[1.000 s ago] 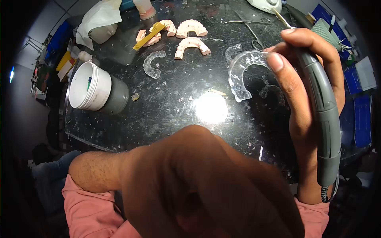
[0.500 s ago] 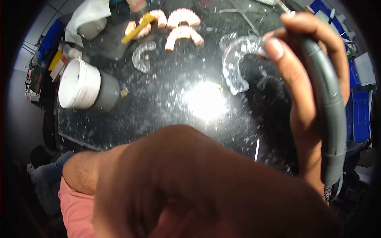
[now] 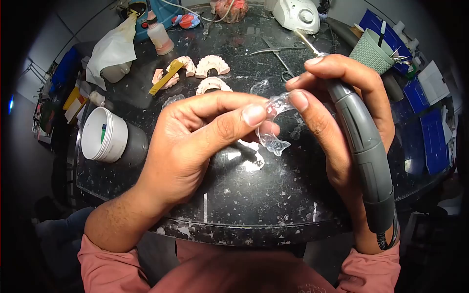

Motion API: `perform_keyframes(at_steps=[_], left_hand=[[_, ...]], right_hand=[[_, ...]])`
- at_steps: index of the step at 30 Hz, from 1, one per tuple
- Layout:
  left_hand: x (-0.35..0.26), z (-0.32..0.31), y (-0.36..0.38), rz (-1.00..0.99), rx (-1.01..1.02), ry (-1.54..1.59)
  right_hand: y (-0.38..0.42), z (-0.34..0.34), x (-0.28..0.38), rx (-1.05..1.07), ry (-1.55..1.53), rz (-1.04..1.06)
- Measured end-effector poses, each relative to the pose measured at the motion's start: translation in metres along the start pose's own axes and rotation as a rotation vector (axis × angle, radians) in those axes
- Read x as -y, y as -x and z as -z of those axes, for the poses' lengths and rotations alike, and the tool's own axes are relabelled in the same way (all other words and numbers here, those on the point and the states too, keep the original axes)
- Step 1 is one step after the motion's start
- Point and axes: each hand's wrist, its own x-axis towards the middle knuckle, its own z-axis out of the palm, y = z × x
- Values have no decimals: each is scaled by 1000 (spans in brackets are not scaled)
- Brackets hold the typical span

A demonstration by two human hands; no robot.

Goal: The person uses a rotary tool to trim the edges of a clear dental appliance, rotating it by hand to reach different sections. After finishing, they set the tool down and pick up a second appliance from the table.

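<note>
A clear, arch-shaped plastic tray (image 3: pixel 273 141) is held between both hands above the black table. My left hand (image 3: pixel 205 127) pinches its left side between thumb and fingers. The thumb and a finger of my right hand (image 3: pixel 342 112) touch its upper right end. That same hand also grips a dark grey rotary handpiece (image 3: pixel 364 141), whose thin metal tip (image 3: pixel 307 41) points up and left. Behind my left hand lie pale dental models (image 3: pixel 212 66), with a yellow strip (image 3: pixel 166 78) across one. Another clear piece (image 3: pixel 260 87) rests beyond the held tray.
A white tub (image 3: pixel 105 134) stands at the left. Scissors (image 3: pixel 278 50) lie behind the hands, near a white control unit (image 3: pixel 298 17). A green woven cup (image 3: pixel 371 51) holds tools at the back right. A small bottle (image 3: pixel 159 36) stands at the back left.
My left hand, a blurred shape across the front before, now pinches the clear tray. The view has shifted, showing more of the table's back and front edge. My right hand still holds tray and handpiece.
</note>
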Motion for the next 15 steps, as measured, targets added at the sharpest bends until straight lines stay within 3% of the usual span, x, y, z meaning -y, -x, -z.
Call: perform_keyframes(at_steps=[3,4,7,9,11,15], left_hand=[[-2,-3,1,60,-11,99],[-2,-5,1,58,-51,147],[-4,0,0,70,-73,195],[-4,1,0,85,-54,193],[-5,0,1,77,-76,175],[-2,2,0,4,-49,138]], right_hand=[[-1,-1,-4,-72,32,43],[1,3,9,-59,125,-43],[-3,18,17,68,395,137],[-4,18,2,105,371,382],[4,0,-9,26,73,328],[0,-1,-19,124,53,465]])
